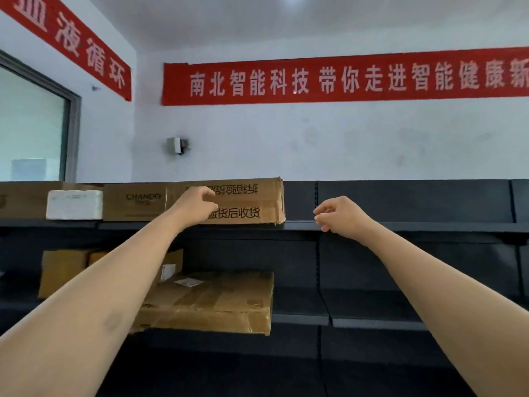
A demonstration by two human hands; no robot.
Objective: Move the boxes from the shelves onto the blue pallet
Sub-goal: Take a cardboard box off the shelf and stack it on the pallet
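Two bare arms are reaching up to the top shelf, where a wide, flat cardboard box is sitting at the right end of a row. The left hand is hovering before its front face, fingers loosely curled, gripping nothing. The right hand is hanging off its right end, likewise curled and empty. The carton is looking creased and soft-cornered, probably light but floppy, so taking hold at both short ends seems wisest. No blue pallet is showing.

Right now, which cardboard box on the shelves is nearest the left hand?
The top-shelf box with Chinese print; the left hand overlaps its front. The others sit further left or lower down.
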